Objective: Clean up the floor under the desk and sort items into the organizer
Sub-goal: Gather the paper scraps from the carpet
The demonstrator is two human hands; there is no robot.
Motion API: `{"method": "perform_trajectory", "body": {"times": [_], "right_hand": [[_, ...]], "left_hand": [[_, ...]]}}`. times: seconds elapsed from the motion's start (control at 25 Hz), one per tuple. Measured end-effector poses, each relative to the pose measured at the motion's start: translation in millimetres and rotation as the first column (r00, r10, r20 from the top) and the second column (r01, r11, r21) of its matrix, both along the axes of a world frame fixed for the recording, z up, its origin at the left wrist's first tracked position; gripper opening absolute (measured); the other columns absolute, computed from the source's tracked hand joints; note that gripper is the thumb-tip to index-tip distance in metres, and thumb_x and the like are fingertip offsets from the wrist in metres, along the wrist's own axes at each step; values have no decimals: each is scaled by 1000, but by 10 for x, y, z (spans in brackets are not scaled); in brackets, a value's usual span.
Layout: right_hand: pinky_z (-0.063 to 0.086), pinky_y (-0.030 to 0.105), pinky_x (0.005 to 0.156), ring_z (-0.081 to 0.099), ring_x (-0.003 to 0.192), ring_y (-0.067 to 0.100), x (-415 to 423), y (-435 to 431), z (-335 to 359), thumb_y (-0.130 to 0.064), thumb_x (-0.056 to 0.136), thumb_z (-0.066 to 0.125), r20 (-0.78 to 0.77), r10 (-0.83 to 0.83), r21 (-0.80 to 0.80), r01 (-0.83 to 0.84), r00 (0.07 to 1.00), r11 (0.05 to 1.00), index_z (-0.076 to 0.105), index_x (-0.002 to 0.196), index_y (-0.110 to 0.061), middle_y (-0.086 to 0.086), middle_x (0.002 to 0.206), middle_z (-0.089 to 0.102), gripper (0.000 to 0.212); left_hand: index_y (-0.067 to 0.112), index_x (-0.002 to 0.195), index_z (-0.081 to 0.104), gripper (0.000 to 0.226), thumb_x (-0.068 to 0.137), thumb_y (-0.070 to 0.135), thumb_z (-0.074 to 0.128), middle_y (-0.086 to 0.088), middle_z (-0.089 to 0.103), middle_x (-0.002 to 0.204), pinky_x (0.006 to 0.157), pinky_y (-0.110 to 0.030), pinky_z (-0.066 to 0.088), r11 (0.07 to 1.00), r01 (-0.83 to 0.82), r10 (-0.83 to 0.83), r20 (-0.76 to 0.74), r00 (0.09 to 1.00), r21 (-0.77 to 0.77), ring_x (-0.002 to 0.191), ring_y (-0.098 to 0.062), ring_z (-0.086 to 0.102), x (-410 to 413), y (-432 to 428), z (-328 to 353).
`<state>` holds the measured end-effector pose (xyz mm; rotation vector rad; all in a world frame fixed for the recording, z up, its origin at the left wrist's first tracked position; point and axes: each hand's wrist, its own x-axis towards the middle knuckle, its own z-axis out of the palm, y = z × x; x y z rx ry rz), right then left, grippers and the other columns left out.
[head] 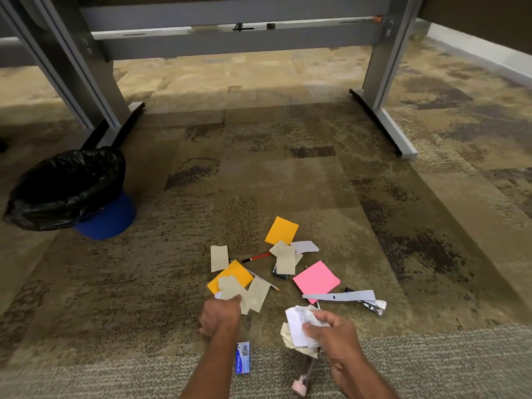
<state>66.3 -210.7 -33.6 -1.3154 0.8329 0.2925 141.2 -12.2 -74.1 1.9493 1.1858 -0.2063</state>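
Paper litter lies on the carpet in front of the desk. My left hand (220, 313) grips a beige paper scrap (230, 287) that lies over an orange sticky note (230, 276). My right hand (335, 338) holds a bundle of crumpled white and beige papers (299, 323). Further out lie a second orange note (281, 230), a pink sticky pad (316, 280), more beige scraps (219, 257), a red pencil (257, 257), a white paper strip (339, 296) and a foil wrapper (371, 305). No organizer is in view.
A blue bin with a black liner (69, 191) stands at the left by a grey desk leg (109, 110). The other desk leg (383, 90) is at the right. A small blue box (242, 357) and a pink-capped item (300, 385) lie near my arms.
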Motion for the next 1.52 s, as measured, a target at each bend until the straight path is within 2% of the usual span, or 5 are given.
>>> {"method": "perform_trajectory", "body": {"times": [0.28, 0.44, 0.68, 1.0, 1.52], "right_hand": [[61, 46, 75, 67, 92, 30, 210, 293, -117, 9, 76, 73, 65, 11, -166, 0, 998, 986, 62, 112, -16, 12, 112, 66, 46], [55, 31, 69, 65, 94, 28, 371, 615, -211, 5, 76, 77, 3, 3, -130, -2, 1000, 991, 59, 125, -1, 15, 114, 68, 53], [51, 34, 71, 63, 83, 29, 634, 969, -259, 2, 76, 78, -65, -52, -199, 38, 997, 979, 65, 110, 8, 21, 108, 70, 36], [50, 33, 81, 63, 114, 37, 770, 1303, -305, -5, 84, 68, -43, 117, -516, -122, 992, 848, 64, 118, 6, 24, 123, 65, 36], [51, 24, 81, 63, 95, 17, 620, 821, -109, 0, 73, 80, 176, -24, -150, 51, 984, 987, 66, 107, -12, 0, 104, 67, 39]], "left_hand": [[-6, 104, 67, 28, 82, 8, 78, -20, 70, 100, 68, -38, 54, 907, -148, 235, 183, 955, -394, 76, -32, 63, -132, 90, 105], [-3, 118, 65, 36, 84, 2, 75, -21, 67, 103, 65, -36, 53, 804, -167, 317, 173, 933, -571, 77, -29, 64, -390, 158, 200], [0, 103, 69, 24, 83, 11, 77, -14, 67, 99, 77, -37, 46, 814, -210, 370, 205, 906, -541, 78, -27, 61, -784, 429, 294], [4, 95, 67, 24, 80, 17, 81, -15, 63, 101, 99, -44, 47, 850, -223, 368, 236, 899, -478, 99, -34, 60, -957, 763, 296], [-1, 123, 65, 43, 85, 16, 76, -14, 66, 127, 94, -37, 43, 784, -206, 424, 262, 867, -586, 120, -35, 60, -626, 349, 324]]}}
